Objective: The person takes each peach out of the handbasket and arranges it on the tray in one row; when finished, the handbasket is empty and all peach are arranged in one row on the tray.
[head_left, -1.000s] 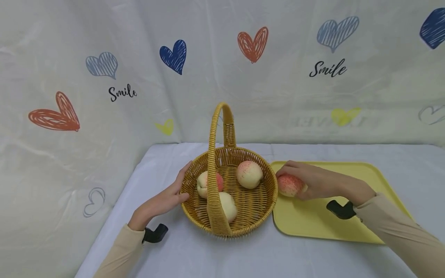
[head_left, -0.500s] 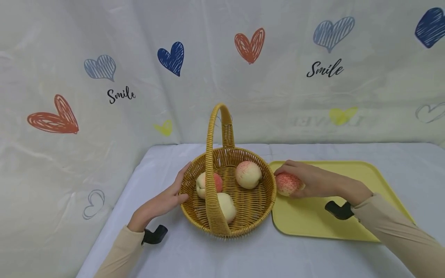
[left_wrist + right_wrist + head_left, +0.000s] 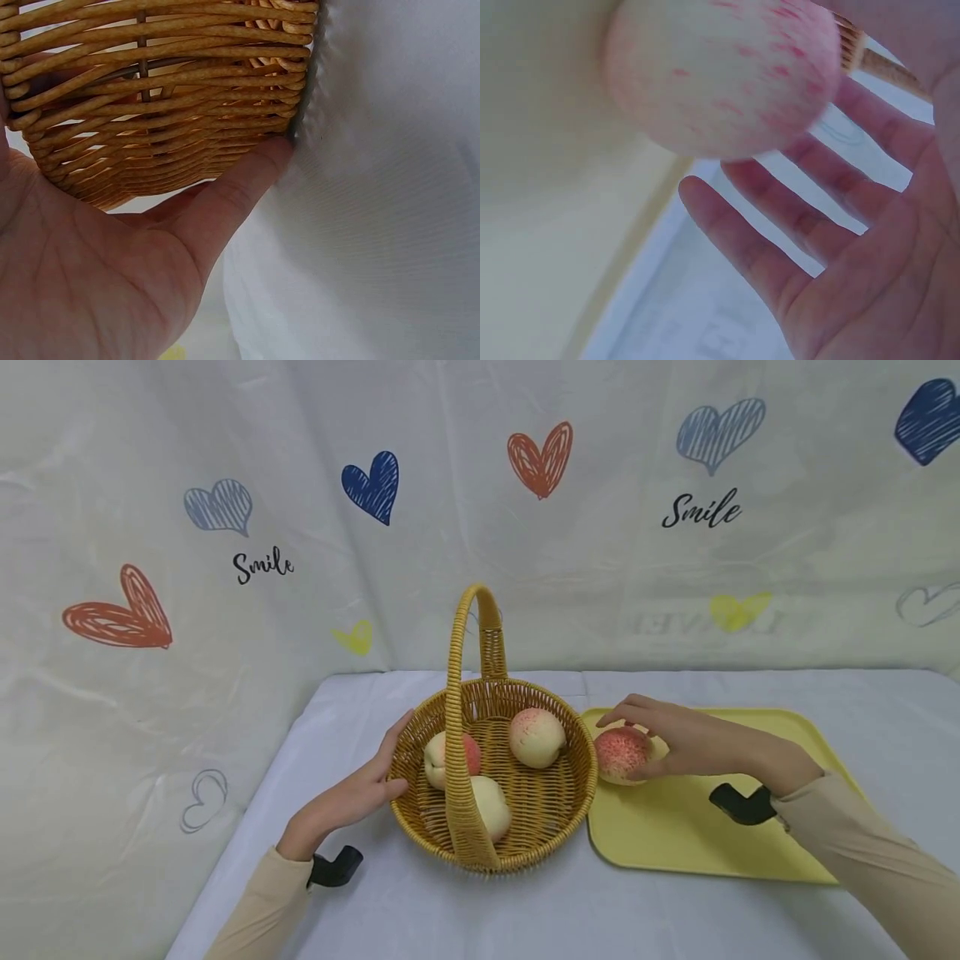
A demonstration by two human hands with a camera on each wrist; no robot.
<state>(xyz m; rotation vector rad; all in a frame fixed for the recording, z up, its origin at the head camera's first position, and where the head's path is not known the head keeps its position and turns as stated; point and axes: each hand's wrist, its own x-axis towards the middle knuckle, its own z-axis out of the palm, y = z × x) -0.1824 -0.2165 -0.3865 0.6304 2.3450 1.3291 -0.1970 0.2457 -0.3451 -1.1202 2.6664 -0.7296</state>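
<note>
Left hand [image 3: 363,791], fingers extended, rests against basket [image 3: 534,802]. Right hand [image 3: 693,741], fingers spread loosely around peach [image 3: 621,755] on tray [image 3: 697,827].

The tray [image 3: 690,835] is plain yellow, its peach [image 3: 621,755] cream with red-pink speckles, the basket [image 3: 538,797] woven golden-brown. Orange-red, blue and yellow hearts [image 3: 540,464] and black lettering [image 3: 701,511] pattern the white backdrop [image 3: 615,552]; the sleeves [image 3: 862,856] are beige, the counter [image 3: 540,914] white.

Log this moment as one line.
left hand: rests against basket | right hand: fingers spread at peach, contact unclear | peach: on yellow tray, near basket | basket: three peaches inside
</note>
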